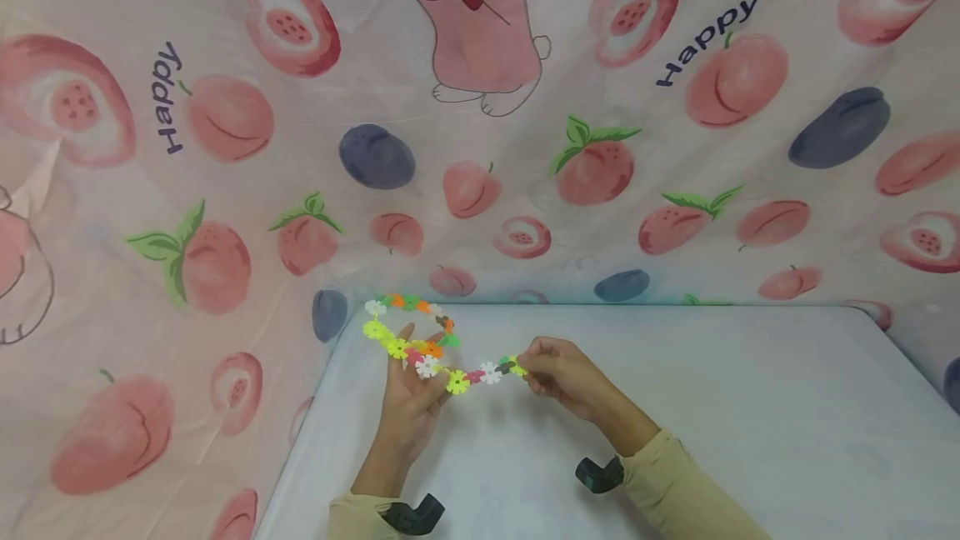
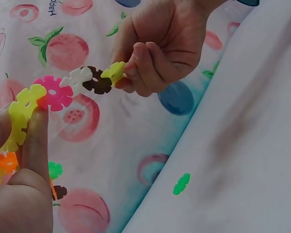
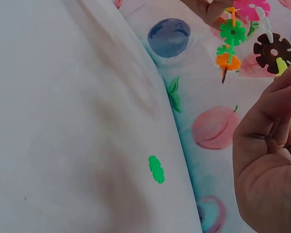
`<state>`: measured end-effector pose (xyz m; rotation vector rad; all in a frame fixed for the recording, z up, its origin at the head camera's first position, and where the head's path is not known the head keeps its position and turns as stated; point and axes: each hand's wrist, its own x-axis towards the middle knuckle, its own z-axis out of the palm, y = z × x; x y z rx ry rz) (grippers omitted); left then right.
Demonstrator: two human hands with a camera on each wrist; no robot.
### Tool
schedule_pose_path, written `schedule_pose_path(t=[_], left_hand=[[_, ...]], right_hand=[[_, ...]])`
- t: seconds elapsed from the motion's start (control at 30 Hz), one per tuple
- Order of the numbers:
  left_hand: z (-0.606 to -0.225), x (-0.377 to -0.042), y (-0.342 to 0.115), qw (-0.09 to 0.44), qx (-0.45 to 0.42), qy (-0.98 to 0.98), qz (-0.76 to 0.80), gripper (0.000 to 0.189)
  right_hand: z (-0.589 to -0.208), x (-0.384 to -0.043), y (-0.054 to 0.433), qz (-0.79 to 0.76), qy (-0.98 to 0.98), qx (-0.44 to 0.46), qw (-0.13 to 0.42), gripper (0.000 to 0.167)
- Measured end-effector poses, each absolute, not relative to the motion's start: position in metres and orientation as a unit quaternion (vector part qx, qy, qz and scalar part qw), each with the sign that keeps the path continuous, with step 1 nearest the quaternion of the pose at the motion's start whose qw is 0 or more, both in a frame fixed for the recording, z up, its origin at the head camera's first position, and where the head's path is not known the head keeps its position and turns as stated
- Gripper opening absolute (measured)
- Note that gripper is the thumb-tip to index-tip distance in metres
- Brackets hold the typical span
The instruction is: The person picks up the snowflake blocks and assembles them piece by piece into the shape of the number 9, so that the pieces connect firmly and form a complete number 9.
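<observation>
A chain of colourful plastic snowflake discs (image 1: 457, 382) hangs between both hands above the table, its far part curved in a loop. My left hand (image 1: 412, 398) holds the chain, a yellow disc (image 2: 19, 116) between thumb and finger in the left wrist view. With thumb and fingertips my right hand (image 1: 562, 373) pinches the yellow end disc (image 2: 114, 72). Beside that end come a brown disc (image 3: 274, 52), a white disc (image 2: 76, 80) and a pink disc (image 2: 53, 92). The right fingers partly cover the end disc in the right wrist view.
A single green disc (image 2: 181, 184) lies flat on the white table (image 1: 712, 407), near its far edge. Behind the table hangs a fruit-printed cloth (image 1: 465, 148). Black wrist devices (image 1: 600, 475) sit at both sleeves.
</observation>
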<state>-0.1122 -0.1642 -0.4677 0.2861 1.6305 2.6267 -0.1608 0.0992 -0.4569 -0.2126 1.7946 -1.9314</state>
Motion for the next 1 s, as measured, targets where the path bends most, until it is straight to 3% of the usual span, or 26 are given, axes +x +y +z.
schedule_pose_path(t=[1.0], left_hand=[[-0.466,-0.11,-0.179,-0.001,0.09,0.54,0.837,0.088]], right_hand=[[-0.489,-0.178,0.092,-0.694,0.667,-0.034,0.27,0.014]])
